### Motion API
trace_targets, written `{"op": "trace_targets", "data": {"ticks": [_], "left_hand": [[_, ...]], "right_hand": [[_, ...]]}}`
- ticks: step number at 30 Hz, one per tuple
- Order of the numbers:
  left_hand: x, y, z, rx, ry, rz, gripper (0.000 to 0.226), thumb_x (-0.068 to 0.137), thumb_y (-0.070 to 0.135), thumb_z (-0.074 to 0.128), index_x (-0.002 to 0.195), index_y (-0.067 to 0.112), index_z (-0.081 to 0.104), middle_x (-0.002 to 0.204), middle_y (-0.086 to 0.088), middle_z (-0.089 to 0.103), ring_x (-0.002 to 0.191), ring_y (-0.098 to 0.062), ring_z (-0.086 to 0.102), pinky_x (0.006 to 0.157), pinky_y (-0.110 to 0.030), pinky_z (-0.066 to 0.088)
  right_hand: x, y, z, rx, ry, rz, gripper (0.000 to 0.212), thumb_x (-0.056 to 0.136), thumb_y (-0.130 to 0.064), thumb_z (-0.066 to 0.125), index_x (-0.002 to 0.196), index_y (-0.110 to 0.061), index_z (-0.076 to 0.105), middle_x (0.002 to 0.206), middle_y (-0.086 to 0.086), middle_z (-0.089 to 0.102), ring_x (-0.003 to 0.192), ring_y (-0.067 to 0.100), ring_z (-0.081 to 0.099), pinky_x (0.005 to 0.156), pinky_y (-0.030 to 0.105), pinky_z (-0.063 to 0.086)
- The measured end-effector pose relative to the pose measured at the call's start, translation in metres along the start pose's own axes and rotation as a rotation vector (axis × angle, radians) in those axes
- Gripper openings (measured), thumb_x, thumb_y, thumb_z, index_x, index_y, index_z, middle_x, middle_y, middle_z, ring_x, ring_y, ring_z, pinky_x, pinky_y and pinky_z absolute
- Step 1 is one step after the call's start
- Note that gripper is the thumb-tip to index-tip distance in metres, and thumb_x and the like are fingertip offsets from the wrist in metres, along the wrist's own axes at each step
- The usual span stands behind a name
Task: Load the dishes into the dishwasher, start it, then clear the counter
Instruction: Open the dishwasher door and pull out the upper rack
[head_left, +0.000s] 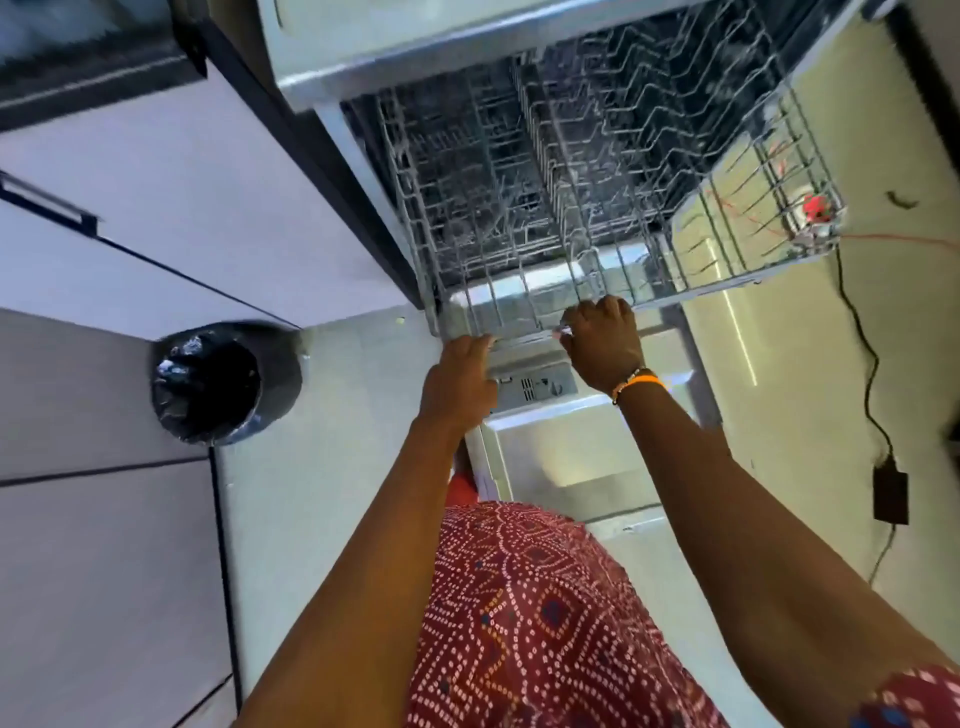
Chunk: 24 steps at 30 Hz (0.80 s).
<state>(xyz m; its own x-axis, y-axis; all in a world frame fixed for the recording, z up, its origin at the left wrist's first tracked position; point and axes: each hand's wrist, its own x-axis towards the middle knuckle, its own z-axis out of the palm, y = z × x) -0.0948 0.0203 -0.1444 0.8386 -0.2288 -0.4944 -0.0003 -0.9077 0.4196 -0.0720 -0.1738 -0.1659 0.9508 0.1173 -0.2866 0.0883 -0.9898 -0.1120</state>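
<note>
We have both hands on the near front rail of the empty wire rack (571, 208): left hand (460, 382) and right hand (602, 340) curled around it. We should move it evenly, level, above the open dishwasher door (571, 467).

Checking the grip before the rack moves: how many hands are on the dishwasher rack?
2: left hand on the rack front rail's left part, right hand curled over it further right.
</note>
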Motion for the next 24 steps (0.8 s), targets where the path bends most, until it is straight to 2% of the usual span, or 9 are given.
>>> {"op": "trace_targets", "data": {"ticks": [3,6,8,10,13,16,18,20,24], "left_hand": [[-0.044,0.011,0.031,0.009,0.003,-0.031,0.060,0.088,0.017,0.052,0.143,0.013,0.031,0.146,-0.011,0.034,0.137,-0.027,0.029,0.107,-0.037,0.034],[-0.078,0.020,0.053,-0.008,-0.019,-0.068,0.055,0.087,0.016,0.053,0.140,0.012,0.037,0.145,-0.010,0.036,0.135,-0.027,0.031,0.107,-0.039,0.035],[-0.097,0.023,0.064,-0.021,-0.049,-0.072,0.052,0.089,0.017,0.053,0.138,0.013,0.039,0.144,-0.009,0.039,0.135,-0.026,0.032,0.107,-0.039,0.034],[-0.112,0.025,0.072,-0.042,-0.080,-0.068,0.052,0.090,0.017,0.053,0.139,0.014,0.038,0.145,-0.009,0.038,0.136,-0.025,0.031,0.109,-0.039,0.032],[-0.124,0.031,0.078,-0.116,-0.094,-0.068,0.056,0.092,0.016,0.051,0.144,0.011,0.031,0.149,-0.011,0.032,0.139,-0.026,0.027,0.113,-0.037,0.027],[-0.126,0.033,0.079,-0.196,-0.080,-0.092,0.056,0.093,0.017,0.051,0.144,0.011,0.030,0.151,-0.011,0.030,0.140,-0.026,0.027,0.113,-0.034,0.024],[-0.128,0.036,0.076,-0.297,-0.055,-0.127,0.052,0.094,0.016,0.051,0.142,0.011,0.035,0.150,-0.009,0.033,0.138,-0.025,0.031,0.111,-0.031,0.026],[-0.131,0.040,0.068,-0.429,0.000,-0.165,0.047,0.093,0.013,0.052,0.139,0.010,0.041,0.145,-0.009,0.039,0.133,-0.024,0.039,0.105,-0.026,0.029],[-0.135,0.038,0.037,-0.648,0.117,-0.263,0.038,0.093,0.014,0.052,0.131,0.011,0.050,0.134,-0.009,0.051,0.122,-0.023,0.049,0.092,-0.021,0.035]], "right_hand": [[-0.055,0.002,0.010,-0.015,0.041,-0.064,0.021,0.060,-0.026,0.080,0.069,-0.011,0.068,0.070,0.009,0.066,0.067,0.032,0.064,0.073,0.041,0.052],[-0.100,0.001,0.021,-0.003,0.025,-0.089,0.028,0.043,-0.021,0.090,0.061,-0.017,0.068,0.067,0.006,0.064,0.063,0.028,0.064,0.069,0.043,0.053],[-0.123,0.003,0.027,0.016,0.029,-0.078,0.024,0.053,-0.018,0.087,0.068,-0.015,0.069,0.075,0.008,0.066,0.071,0.029,0.065,0.078,0.045,0.051],[-0.139,0.007,0.035,0.074,-0.017,-0.053,0.014,0.078,-0.019,0.070,0.090,-0.011,0.069,0.098,0.012,0.065,0.096,0.032,0.060,0.095,0.046,0.039],[-0.146,0.015,0.043,0.094,-0.033,-0.033,0.024,0.092,-0.018,0.048,0.111,-0.010,0.061,0.117,0.013,0.058,0.112,0.034,0.050,0.104,0.043,0.026],[-0.143,0.016,0.042,0.129,-0.020,-0.058,0.026,0.090,-0.008,0.047,0.110,-0.007,0.063,0.113,0.017,0.060,0.109,0.036,0.053,0.103,0.043,0.030],[-0.141,0.011,0.036,0.219,-0.012,-0.052,0.025,0.088,-0.002,0.048,0.106,-0.003,0.066,0.108,0.021,0.063,0.102,0.038,0.058,0.095,0.040,0.039],[-0.137,0.002,0.025,0.409,0.004,-0.018,0.024,0.088,-0.002,0.048,0.100,-0.002,0.068,0.104,0.023,0.064,0.097,0.038,0.060,0.087,0.038,0.044],[-0.127,-0.041,-0.001,0.749,0.016,0.029,0.022,0.088,-0.001,0.049,0.095,0.002,0.069,0.101,0.022,0.068,0.096,0.034,0.062,0.082,0.033,0.045]]}}
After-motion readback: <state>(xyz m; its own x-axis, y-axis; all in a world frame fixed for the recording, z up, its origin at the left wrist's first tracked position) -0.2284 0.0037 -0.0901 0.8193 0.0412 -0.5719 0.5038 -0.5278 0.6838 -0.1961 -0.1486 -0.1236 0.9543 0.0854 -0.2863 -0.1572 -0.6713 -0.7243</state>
